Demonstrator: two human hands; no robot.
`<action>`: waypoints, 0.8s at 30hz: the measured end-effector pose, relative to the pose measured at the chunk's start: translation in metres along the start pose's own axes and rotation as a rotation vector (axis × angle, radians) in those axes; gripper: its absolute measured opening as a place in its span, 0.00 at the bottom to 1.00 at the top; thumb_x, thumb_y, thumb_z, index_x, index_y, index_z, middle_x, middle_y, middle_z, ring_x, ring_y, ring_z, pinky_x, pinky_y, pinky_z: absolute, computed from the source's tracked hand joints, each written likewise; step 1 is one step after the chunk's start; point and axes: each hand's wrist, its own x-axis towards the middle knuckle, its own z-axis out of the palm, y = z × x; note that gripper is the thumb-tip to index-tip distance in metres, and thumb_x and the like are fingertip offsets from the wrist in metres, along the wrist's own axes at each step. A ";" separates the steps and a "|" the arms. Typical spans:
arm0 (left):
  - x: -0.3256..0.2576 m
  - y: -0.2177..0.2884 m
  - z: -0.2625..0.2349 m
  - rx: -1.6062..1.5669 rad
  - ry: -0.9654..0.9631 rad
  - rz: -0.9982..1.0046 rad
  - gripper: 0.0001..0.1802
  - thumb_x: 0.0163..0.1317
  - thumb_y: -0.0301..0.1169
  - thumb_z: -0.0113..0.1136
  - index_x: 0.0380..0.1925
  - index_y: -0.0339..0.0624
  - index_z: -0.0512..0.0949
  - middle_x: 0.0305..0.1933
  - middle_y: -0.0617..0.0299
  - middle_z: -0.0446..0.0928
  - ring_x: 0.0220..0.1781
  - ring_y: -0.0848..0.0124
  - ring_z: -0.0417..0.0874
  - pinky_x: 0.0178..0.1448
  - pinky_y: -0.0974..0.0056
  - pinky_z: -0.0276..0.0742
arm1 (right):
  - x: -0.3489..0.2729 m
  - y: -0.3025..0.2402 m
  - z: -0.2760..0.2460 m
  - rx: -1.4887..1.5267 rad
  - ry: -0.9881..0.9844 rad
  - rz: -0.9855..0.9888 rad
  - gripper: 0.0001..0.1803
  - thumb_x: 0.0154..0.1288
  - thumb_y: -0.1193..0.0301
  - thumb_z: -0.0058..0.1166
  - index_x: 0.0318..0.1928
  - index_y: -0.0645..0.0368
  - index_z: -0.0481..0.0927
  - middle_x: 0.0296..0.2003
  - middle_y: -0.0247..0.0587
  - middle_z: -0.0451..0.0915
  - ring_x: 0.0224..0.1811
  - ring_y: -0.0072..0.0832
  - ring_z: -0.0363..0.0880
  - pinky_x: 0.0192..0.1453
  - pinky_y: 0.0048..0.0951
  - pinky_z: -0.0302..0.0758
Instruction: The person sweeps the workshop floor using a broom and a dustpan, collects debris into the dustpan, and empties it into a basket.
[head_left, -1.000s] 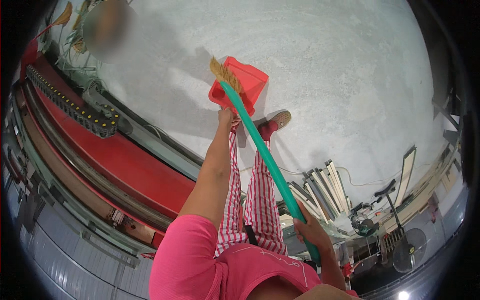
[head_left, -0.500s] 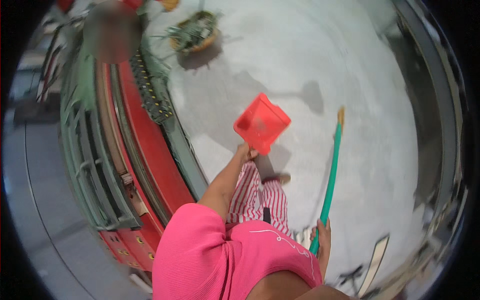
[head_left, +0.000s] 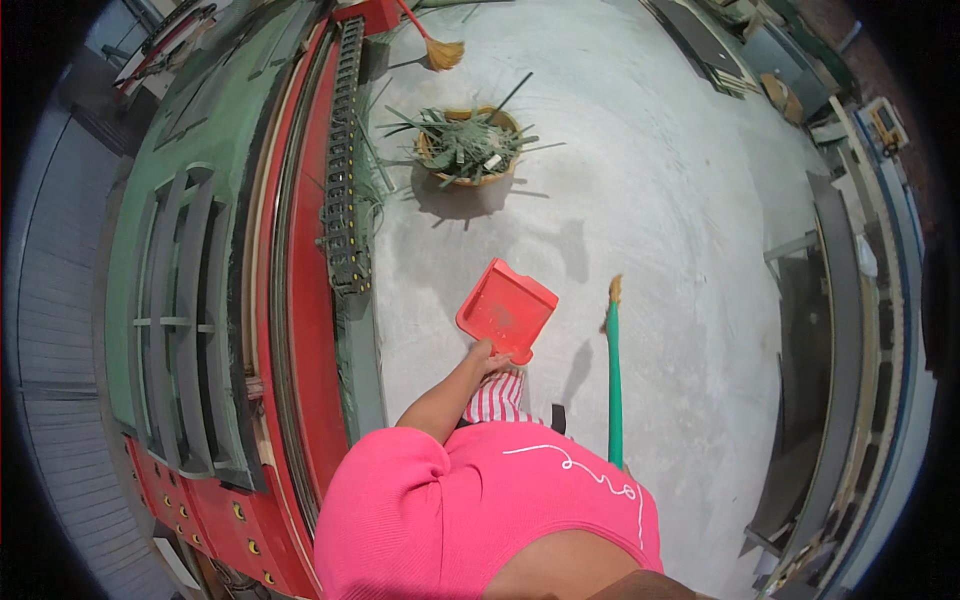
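Note:
My left hand [head_left: 492, 361] is closed round the handle of a red dustpan [head_left: 508, 308], held out in front of my striped trousers. A little greyish dust or debris lies in the pan. On my right stands a broom [head_left: 614, 390] with a green handle, its small yellowish bristle end pointing away from me. Only a sliver of my right hand [head_left: 627, 469] shows at the lower end of that handle; my pink top hides the rest. Beyond the dustpan, a yellow basket [head_left: 424, 152] on the floor is heaped with dark green strips and scraps [head_left: 465, 143].
A long green and red machine [head_left: 310, 250] runs along my left, with a black cable chain [head_left: 348, 150] beside it. Another broom [head_left: 443, 53] with straw bristles leans at the far end. Metal frames and a bench [head_left: 838, 260] line the right side.
My view has turned and steadied, so the basket now sits nearer the middle. The far broom has come fully into sight. The dustpan and green broom stay in my hands; my right hand is now mostly hidden.

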 end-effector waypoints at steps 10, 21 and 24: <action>0.043 0.264 0.098 0.100 0.108 0.505 0.21 0.52 0.33 0.35 0.46 0.38 0.52 0.31 0.47 0.69 0.23 0.58 0.75 0.23 0.58 0.73 | 0.056 -0.255 0.062 0.037 -0.130 -0.178 0.26 0.52 0.70 0.44 0.53 0.56 0.56 0.18 0.29 0.63 0.18 0.14 0.60 0.20 0.18 0.59; 0.049 0.491 0.245 0.674 0.692 1.125 0.16 0.53 0.33 0.39 0.39 0.35 0.58 0.44 0.37 0.60 0.49 0.45 0.59 0.53 0.55 0.54 | 0.176 -0.454 0.077 -0.082 -0.210 -0.295 0.29 0.48 0.68 0.43 0.54 0.53 0.53 0.18 0.39 0.68 0.17 0.22 0.66 0.21 0.25 0.64; 0.046 0.520 0.268 0.888 0.750 1.289 0.14 0.53 0.34 0.39 0.37 0.35 0.58 0.43 0.37 0.59 0.45 0.43 0.62 0.48 0.53 0.59 | 0.191 -0.500 0.078 -0.268 -0.111 -0.399 0.30 0.48 0.66 0.42 0.55 0.52 0.52 0.16 0.41 0.69 0.16 0.26 0.68 0.22 0.29 0.65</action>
